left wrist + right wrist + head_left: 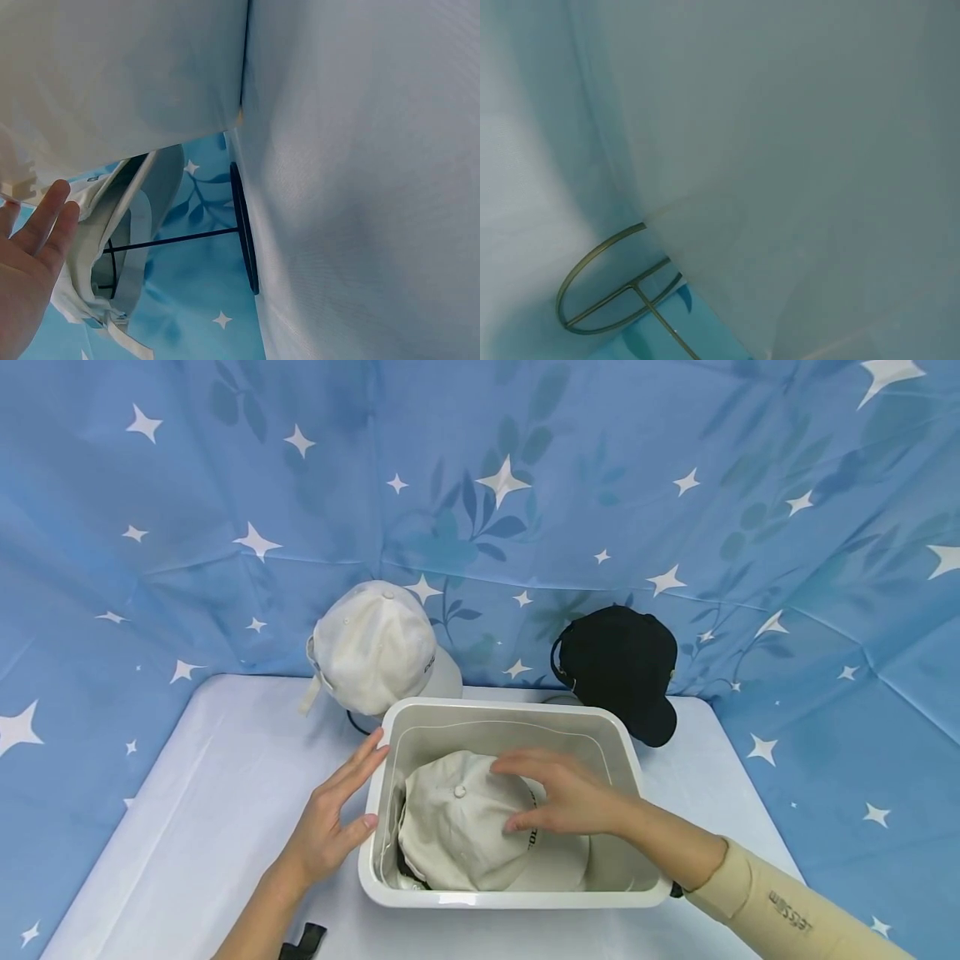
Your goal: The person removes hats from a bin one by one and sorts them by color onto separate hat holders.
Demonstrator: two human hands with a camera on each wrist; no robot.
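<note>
A light beige baseball cap [468, 818] lies crown up inside a white plastic bin [517, 900], its brim pointing right. My right hand [566, 793] reaches into the bin over the front of that cap, thumb and fingers spread apart near the lettering. Against the bin's left wall rests my left hand [333, 818], with long straight fingers [46, 217] at the rim. Something dark shows beneath the cap at the bin's lower left; most of it is hidden. The right wrist view shows the bin's outer wall [802, 150] but not the hand.
Behind the bin, a white cap [378, 647] hangs on a black wire stand [241, 232] at left. A black cap [618, 660] is at right, near a round wire stand base [562, 300]. A blue star-patterned curtain [480, 527] backs the white-covered table [217, 810].
</note>
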